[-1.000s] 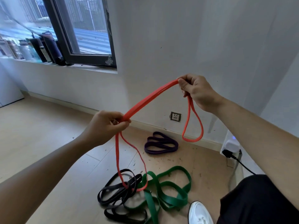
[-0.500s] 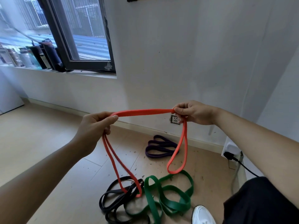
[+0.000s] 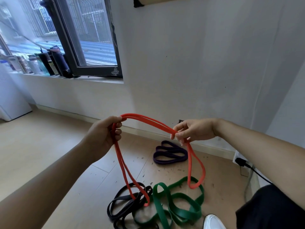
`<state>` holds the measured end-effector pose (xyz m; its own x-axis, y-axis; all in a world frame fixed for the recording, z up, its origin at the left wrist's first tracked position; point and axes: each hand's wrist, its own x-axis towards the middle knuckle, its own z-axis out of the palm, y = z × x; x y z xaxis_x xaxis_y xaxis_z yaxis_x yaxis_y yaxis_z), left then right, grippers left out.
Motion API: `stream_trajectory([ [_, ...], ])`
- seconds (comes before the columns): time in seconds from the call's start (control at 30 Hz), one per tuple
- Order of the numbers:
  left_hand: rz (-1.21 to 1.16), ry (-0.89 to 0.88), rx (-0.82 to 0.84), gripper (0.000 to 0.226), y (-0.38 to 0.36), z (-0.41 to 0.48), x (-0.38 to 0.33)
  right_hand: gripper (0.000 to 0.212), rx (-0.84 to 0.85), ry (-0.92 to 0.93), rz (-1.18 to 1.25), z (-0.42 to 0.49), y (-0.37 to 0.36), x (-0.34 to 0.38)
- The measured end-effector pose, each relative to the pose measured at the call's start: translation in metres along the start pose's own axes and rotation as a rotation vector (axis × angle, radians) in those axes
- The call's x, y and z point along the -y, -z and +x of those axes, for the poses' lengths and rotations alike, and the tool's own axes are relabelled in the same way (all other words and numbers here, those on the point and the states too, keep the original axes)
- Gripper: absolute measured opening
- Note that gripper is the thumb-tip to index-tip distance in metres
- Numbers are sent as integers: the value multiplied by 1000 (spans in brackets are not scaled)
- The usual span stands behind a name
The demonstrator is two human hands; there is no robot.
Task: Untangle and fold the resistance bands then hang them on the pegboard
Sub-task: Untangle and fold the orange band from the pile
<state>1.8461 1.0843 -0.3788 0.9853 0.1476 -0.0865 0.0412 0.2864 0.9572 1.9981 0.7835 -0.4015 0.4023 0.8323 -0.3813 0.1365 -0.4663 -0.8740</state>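
Note:
I hold a red resistance band (image 3: pixel 149 121) in the air between both hands. My left hand (image 3: pixel 103 136) grips one bend of it, and a long double loop hangs from there down to the floor. My right hand (image 3: pixel 193 130) pinches the band's two strands together, with a shorter loop dangling below it. On the floor lie a black band (image 3: pixel 123 205) and a green band (image 3: pixel 178 205), tangled side by side. A purple band (image 3: pixel 170 154) rests folded near the wall. A brown board edge (image 3: pixel 156 0) shows at the top of the wall.
An open window (image 3: pixel 85 35) with bottles on its sill (image 3: pixel 41 63) is at the left. A white appliance (image 3: pixel 9 96) stands far left. A power strip with a black plug (image 3: pixel 241 161) sits by the right wall. My white shoe (image 3: pixel 212 221) is beside the green band.
My hands have come closer together and lower in the view. The stretch of red band between them has slackened into a doubled arch, and both hanging loops have dropped toward the floor.

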Motion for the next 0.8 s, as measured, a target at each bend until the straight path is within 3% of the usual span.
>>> stream_trajectory([
  [0.2,58,-10,29,35,2,-2,3,20,-10,155,51,12,-26,24],
  [0.37,119,-46,31,34,9,-3,3,20,-65,234,107,17,-33,34],
  [0.5,230,-78,-1,19,25,-7,-1,23,-157,228,80,14,-25,28],
  [0.8,463,14,99,34,31,-12,1,27,-193,169,7,7,-17,21],
])
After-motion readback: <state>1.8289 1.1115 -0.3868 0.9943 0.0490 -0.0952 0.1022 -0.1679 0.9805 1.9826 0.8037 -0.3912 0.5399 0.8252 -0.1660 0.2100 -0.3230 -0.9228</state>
